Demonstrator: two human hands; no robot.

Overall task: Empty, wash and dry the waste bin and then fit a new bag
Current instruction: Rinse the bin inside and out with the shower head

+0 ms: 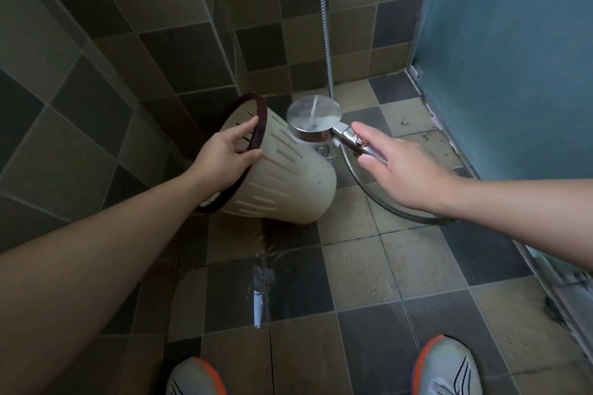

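Observation:
The cream slotted waste bin (288, 183) with a dark brown rim is tipped on its side above the tiled floor, its mouth facing left toward me. My left hand (224, 151) grips the rim, thumb outside and fingers inside. My right hand (394, 163) holds the chrome handle of a round shower head (313, 114), fingers wrapped under it with the index finger stretched along the top. The head points down at the bin's upper side and water sprays onto it.
A metal shower hose (325, 26) hangs from above and loops across the floor under my right arm. A floor drain (324, 151) lies behind the bin. Tiled walls stand left and behind; a frosted glass door (500, 58) stands right. Water runs on the floor near my shoes (446, 365).

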